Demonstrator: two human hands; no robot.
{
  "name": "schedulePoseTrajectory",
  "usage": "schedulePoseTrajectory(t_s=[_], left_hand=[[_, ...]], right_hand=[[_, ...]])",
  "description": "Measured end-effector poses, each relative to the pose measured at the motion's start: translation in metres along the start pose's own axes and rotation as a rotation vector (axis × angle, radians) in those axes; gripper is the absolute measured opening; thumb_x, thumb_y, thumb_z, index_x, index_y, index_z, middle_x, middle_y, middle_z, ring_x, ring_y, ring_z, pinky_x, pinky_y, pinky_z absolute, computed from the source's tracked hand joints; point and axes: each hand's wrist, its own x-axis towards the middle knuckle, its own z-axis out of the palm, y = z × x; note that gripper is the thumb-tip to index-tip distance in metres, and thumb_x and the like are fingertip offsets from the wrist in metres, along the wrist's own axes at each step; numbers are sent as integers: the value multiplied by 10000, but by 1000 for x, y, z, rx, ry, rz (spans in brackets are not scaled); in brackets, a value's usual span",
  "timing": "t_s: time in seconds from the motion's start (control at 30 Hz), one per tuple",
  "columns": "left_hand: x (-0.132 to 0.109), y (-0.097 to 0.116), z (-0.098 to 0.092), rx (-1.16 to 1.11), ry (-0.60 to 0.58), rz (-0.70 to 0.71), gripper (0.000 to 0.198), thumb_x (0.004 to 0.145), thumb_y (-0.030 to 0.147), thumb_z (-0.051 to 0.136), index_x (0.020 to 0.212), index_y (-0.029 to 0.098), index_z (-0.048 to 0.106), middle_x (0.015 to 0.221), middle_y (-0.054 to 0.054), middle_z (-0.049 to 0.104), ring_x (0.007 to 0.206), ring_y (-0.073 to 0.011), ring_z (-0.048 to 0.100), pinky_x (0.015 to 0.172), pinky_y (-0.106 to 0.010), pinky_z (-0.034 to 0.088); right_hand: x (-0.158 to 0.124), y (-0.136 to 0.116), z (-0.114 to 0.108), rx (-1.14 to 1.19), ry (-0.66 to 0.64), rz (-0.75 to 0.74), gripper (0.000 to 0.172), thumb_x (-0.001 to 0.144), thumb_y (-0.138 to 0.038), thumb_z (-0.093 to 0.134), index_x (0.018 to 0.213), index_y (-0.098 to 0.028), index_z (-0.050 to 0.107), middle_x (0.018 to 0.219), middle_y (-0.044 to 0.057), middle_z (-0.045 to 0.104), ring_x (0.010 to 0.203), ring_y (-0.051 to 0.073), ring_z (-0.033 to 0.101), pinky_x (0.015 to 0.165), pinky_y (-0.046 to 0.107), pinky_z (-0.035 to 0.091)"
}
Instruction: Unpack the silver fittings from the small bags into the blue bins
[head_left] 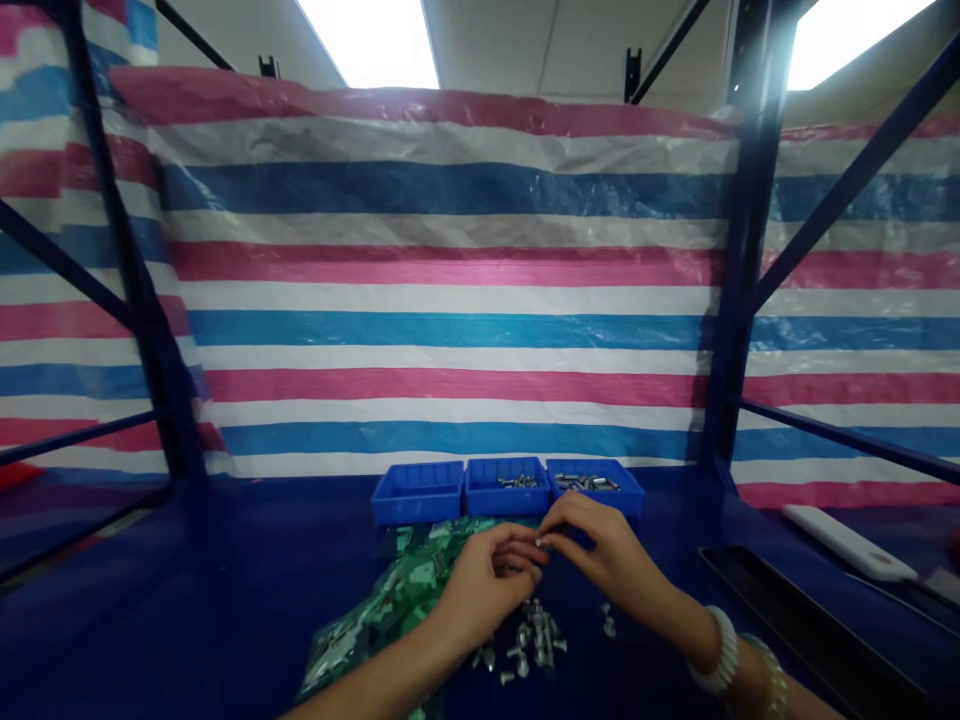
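Observation:
My left hand (495, 578) is curled, fingers bent in toward the palm; whatever lies inside them is hidden. Thumb and forefinger of my right hand (604, 550) pinch a small bright part (538, 541) right at the left hand's fingertips. Below the hands, a loose pile of shiny metal fasteners (538, 632), some with flared heads, lies on the blue tabletop (247, 600). A couple more fasteners (607, 622) lie apart, under my right wrist. Green-printed clear plastic bags (405, 585) spread beneath and left of my left hand.
Behind the hands stand three blue bins: the left bin (418, 495) shows no parts, while the middle bin (507, 490) and right bin (595, 487) contain metal pieces. A dark flat tray-like object (810, 625) and a white bar-shaped device (851, 543) lie at right. Blue rack posts (739, 260) frame a striped sheet.

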Motion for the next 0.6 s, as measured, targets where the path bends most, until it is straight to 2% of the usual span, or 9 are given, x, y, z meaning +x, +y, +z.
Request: schedulePoseTrajectory(t_s=[0.1, 0.17, 0.27, 0.33, 0.4, 0.47, 0.53, 0.6], left_hand=[[-1, 2, 1, -11, 60, 25, 206, 672, 113, 680, 877, 121, 660, 792, -70, 711, 745, -178, 658, 722, -295, 500], [-2, 2, 1, 7, 118, 59, 162, 697, 184, 705, 842, 130, 655, 763, -61, 697, 745, -184, 653, 726, -302, 504], [-4, 0, 2, 60, 189, 152, 132, 734, 237, 697, 815, 147, 648, 735, -44, 670, 710, -180, 636, 694, -301, 511], [-6, -1, 2, 140, 244, 265, 103, 752, 239, 682, 812, 160, 656, 760, -39, 644, 698, -174, 616, 668, -297, 515], [-4, 0, 0, 255, 288, 382, 68, 767, 220, 661, 820, 176, 667, 823, -41, 617, 720, -170, 602, 664, -293, 519], [6, 4, -3, 381, 308, 479, 61, 785, 180, 627, 837, 185, 657, 877, -42, 611, 773, -169, 606, 697, -288, 524], [27, 9, -8, 521, 295, 534, 82, 799, 136, 589, 855, 178, 629, 873, -34, 633, 806, -165, 620, 740, -283, 520], [54, 13, -14, 658, 261, 540, 101, 799, 108, 573, 865, 170, 616, 827, -21, 654, 771, -159, 630, 745, -281, 514]], right_hand=[[0, 0, 4, 19, 58, 146, 129, 864, -248, 596, 758, -182, 629, 714, 10, 611, 668, 152, 551, 622, 274, 423], [-1, -1, 10, 128, 68, 257, 180, 860, -300, 597, 731, -176, 616, 685, 1, 594, 629, 139, 529, 586, 257, 406], [-4, -2, 23, 472, 35, 417, 268, 837, -408, 616, 718, -169, 602, 657, -10, 567, 610, 128, 522, 568, 240, 415], [-6, -3, 30, 749, -2, 514, 314, 813, -469, 633, 735, -167, 599, 667, -12, 558, 630, 127, 536, 588, 240, 438], [-6, -1, 32, 911, -28, 574, 336, 792, -497, 649, 762, -166, 606, 705, -2, 565, 674, 135, 556, 621, 250, 460], [-2, 5, 27, 842, -38, 559, 358, 803, -517, 626, 785, -159, 625, 740, 16, 583, 711, 146, 570, 649, 266, 473], [3, 13, 14, 626, -48, 484, 378, 838, -521, 568, 800, -153, 642, 757, 32, 605, 720, 156, 578, 660, 280, 474], [7, 23, -3, 398, -116, 399, 329, 869, -456, 541, 825, -152, 658, 770, 38, 625, 718, 156, 576, 665, 283, 463]])
